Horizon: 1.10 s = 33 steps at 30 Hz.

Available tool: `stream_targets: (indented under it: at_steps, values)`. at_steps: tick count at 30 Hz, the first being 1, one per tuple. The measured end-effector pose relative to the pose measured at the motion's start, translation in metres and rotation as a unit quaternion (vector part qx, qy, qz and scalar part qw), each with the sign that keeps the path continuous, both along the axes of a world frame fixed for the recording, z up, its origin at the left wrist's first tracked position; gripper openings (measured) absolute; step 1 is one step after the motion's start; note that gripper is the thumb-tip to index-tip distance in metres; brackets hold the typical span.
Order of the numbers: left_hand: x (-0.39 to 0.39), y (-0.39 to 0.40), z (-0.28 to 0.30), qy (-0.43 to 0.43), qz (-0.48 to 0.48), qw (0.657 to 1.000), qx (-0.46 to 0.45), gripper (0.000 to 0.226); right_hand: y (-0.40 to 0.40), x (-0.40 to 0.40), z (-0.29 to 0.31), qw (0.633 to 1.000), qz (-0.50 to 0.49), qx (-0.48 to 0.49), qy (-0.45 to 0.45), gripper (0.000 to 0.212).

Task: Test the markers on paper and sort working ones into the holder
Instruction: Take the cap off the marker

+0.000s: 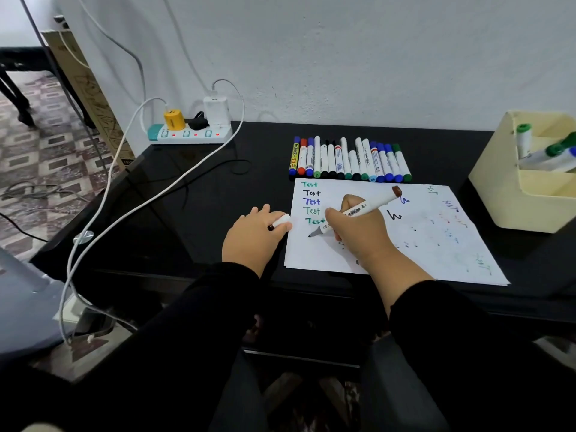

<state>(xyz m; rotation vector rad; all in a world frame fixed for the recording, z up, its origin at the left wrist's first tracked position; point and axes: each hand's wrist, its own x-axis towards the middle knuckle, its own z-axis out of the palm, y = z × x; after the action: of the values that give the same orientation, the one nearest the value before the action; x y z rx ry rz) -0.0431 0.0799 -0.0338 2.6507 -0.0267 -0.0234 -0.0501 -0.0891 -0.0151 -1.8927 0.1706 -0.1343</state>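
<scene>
Black desk point(218, 188) carries everything. Right hand point(361, 232) pinches a white marker point(358, 212), its tip meeting the paper point(420, 244) beside the fingers. Left hand point(252, 235) curls round its cap point(280, 222). Beyond the fingertips lie rowed markers point(350, 162); far right, the holder point(498, 188).

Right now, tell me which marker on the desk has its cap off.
The brown-ended marker gripped in the right hand, tip bared over the paper. Its cap sits in the left hand; the row of markers behind stays capped.
</scene>
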Motion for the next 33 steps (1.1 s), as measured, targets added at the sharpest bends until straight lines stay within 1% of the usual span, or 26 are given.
stream_targets:
  at_steps: [6, 10, 15, 20, 23, 29, 31, 33]
  values:
    - [-0.0003, -0.0003, 0.0013, 0.003, -0.006, 1.000, 0.006, 0.037, 0.0001, 0.0015, 0.0010, 0.999, -0.035, 0.002, -0.007, 0.036]
    - [-0.0004, -0.0002, 0.0012, 0.001, 0.002, 1.000, 0.007, 0.038, -0.0004, 0.0011, 0.0007, 1.000, -0.025, -0.001, -0.007, 0.037]
    - [0.0000, -0.0003, 0.0009, 0.005, 0.003, 1.000, 0.011, 0.040, -0.0019, 0.0007, 0.0002, 0.999, -0.035, 0.007, -0.023, 0.040]
    - [0.0005, 0.0003, -0.0007, 0.004, 0.006, 1.000, 0.005, 0.039, -0.0026, -0.0001, 0.0006, 0.999, -0.033, 0.015, -0.021, 0.038]
    - [0.0005, 0.0006, -0.0013, 0.003, 0.007, 1.000, 0.000, 0.039, -0.0026, -0.0003, 0.0008, 0.998, -0.049, 0.021, -0.021, 0.036]
    - [0.0001, 0.0000, 0.0001, 0.007, 0.004, 1.000, 0.003, 0.040, -0.0026, -0.0007, 0.0013, 0.998, -0.051, 0.027, -0.026, 0.038]
    - [-0.0011, -0.0004, 0.0013, 0.006, 0.003, 1.000, -0.004, 0.039, -0.0038, 0.0004, 0.0012, 0.997, -0.054, 0.047, -0.020, 0.039]
    - [-0.0036, -0.0009, 0.0035, 0.001, 0.004, 1.000, -0.019, 0.037, -0.0069, 0.0027, 0.0012, 0.992, -0.069, 0.102, -0.010, 0.038]
